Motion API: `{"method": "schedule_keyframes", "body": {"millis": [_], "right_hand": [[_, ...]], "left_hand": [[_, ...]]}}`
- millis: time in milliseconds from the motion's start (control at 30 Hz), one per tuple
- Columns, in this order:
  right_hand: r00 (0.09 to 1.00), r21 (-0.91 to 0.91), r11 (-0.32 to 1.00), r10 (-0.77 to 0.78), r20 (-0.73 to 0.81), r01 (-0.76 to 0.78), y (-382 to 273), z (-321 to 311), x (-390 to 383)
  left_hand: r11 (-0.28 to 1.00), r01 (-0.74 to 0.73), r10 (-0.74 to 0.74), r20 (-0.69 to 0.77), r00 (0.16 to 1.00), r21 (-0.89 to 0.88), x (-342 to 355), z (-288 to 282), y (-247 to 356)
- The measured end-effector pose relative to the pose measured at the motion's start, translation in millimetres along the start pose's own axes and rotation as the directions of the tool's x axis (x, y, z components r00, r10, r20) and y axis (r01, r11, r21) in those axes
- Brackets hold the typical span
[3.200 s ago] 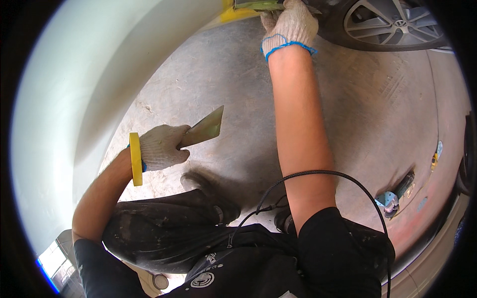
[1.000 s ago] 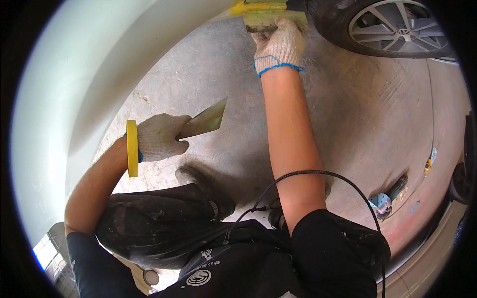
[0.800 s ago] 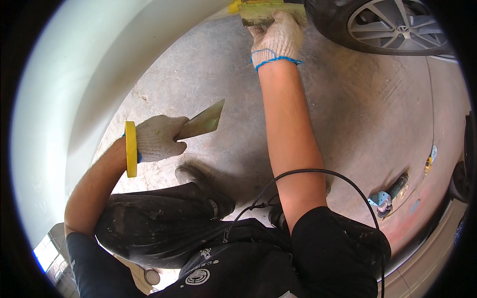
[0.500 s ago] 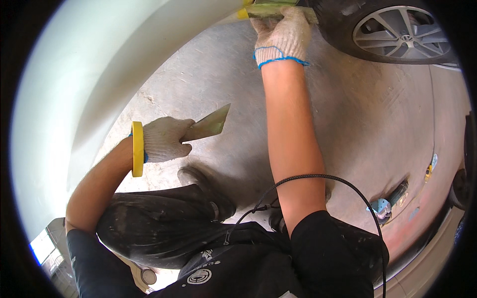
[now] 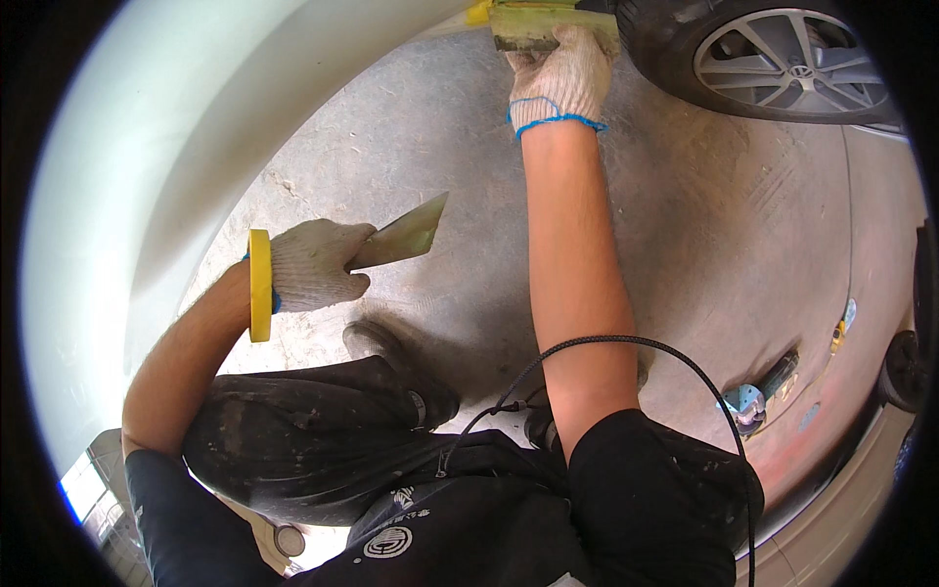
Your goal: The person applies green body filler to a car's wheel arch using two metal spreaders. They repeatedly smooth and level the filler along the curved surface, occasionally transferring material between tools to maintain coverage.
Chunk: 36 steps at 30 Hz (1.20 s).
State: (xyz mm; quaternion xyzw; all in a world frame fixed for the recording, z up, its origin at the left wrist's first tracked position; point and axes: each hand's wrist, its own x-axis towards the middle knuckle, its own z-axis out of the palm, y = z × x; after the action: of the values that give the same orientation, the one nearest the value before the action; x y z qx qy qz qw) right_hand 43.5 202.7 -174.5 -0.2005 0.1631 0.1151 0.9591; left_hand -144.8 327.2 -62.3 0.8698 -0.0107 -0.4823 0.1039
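My left hand (image 5: 318, 262), in a white knit glove, is closed around a scraper (image 5: 403, 235) whose thin greenish blade points up and to the right. A roll of yellow tape (image 5: 259, 286) circles that wrist. At the top of the view my right hand (image 5: 565, 80), gloved alike with a blue cuff edge, grips a wide, flat filler spreader (image 5: 528, 31). Yellow-green smears cover the spreader. It is beside the lower edge of a pale car body panel (image 5: 186, 127), near a bright yellow patch (image 5: 477, 13); whether they touch, I cannot tell.
A car wheel (image 5: 773, 68) with a spoked rim stands at the upper right. On the concrete floor (image 5: 430, 127) to the right lie a power sander (image 5: 748, 406) and a small yellow tool (image 5: 839, 333). A black braided cord (image 5: 675, 344) arches over my right arm.
The spreader in my right hand has tilted, so more of its broad face shows. My left hand has shifted slightly left and up with the scraper.
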Motion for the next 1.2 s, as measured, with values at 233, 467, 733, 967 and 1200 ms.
{"method": "schedule_keyframes", "body": {"millis": [233,467,733,967,1200], "right_hand": [[0.983,-0.056,0.995,-0.090,-0.160,0.083,-25,66,-46],[0.998,-0.018,0.998,-0.054,0.023,0.054,-31,14,-30],[0.996,-0.020,0.997,-0.081,0.025,0.081,-5,8,-9],[0.995,0.046,0.997,0.063,-0.080,-0.060,-15,24,-4],[0.994,-0.026,1.000,-0.017,-0.111,0.015,-44,72,-48]], "left_hand": [[0.999,0.016,-0.017,-0.007,1.000,-0.029,-3,0,1],[0.999,0.036,-0.035,0.030,0.999,-0.036,-3,-4,5],[0.999,0.024,-0.024,0.006,1.000,-0.043,-1,-4,5],[0.998,0.033,-0.033,-0.004,0.999,-0.054,-2,-1,3],[0.999,0.034,-0.034,0.045,0.998,-0.007,0,-1,3]]}}
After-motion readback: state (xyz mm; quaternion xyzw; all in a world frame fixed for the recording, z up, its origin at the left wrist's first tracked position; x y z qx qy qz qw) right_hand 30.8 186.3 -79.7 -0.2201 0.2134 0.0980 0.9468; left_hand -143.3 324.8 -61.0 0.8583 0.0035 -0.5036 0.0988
